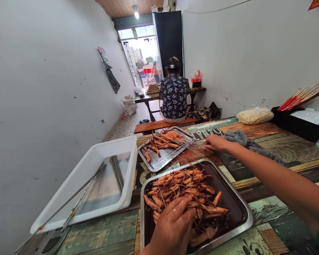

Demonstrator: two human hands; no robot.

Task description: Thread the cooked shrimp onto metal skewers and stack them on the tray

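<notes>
The left hand (173,223) bends its fingers over the meat pieces (214,209); the right hand (216,142) curls beside metal skewers (185,142). I cannot tell whether either grips anything.

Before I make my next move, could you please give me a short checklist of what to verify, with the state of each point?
1. Left hand at the food: ok, fingers on the pieces; firmness of grip, cannot tell.
2. Right hand holding a skewer: cannot tell; it is beside the ends of the skewers.
3. Food in the near tray: ok, many pieces.
4. Skewers wholly inside the far tray: not ok, their ends stick out past its rim.
5. Rods all inside the white bin: not ok, some stick out over its rim.
6. Cloth outside both trays: ok.
</notes>
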